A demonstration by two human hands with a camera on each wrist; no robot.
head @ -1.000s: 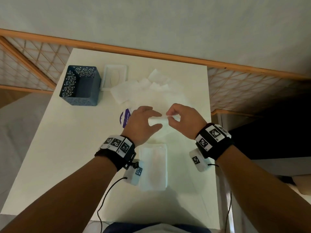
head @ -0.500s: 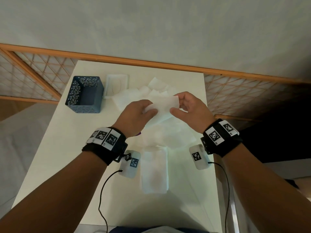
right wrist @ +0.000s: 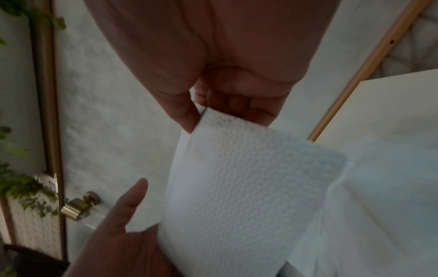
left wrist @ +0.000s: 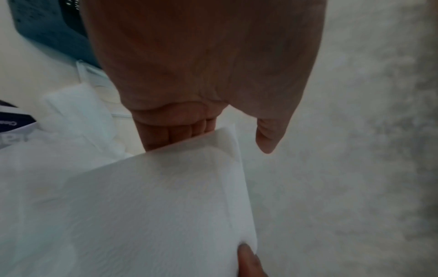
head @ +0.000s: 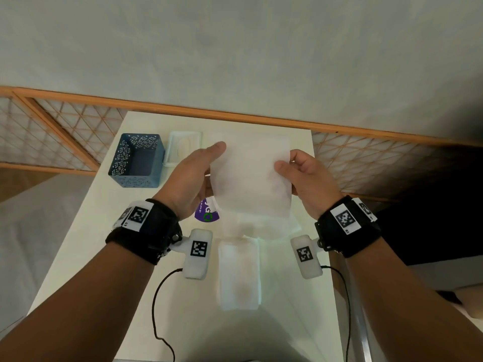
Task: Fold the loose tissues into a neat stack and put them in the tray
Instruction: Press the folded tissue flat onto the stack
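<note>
Over the white table (head: pixel 86 257), the tissue (head: pixel 254 178) — half a second before still folded small — hung opened flat between the hands, left hand (head: pixel 190 181) and right hand (head: pixel 305 178) each pinching a side edge.

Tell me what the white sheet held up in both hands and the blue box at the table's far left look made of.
White sheet: soft tissue paper, matte, going by its dimpled embossing and slight translucency. Blue perforated box: probably thin painted metal or plastic, matte, with punched floral dot patterns in rigid straight walls; the pictures do not settle which.
</note>
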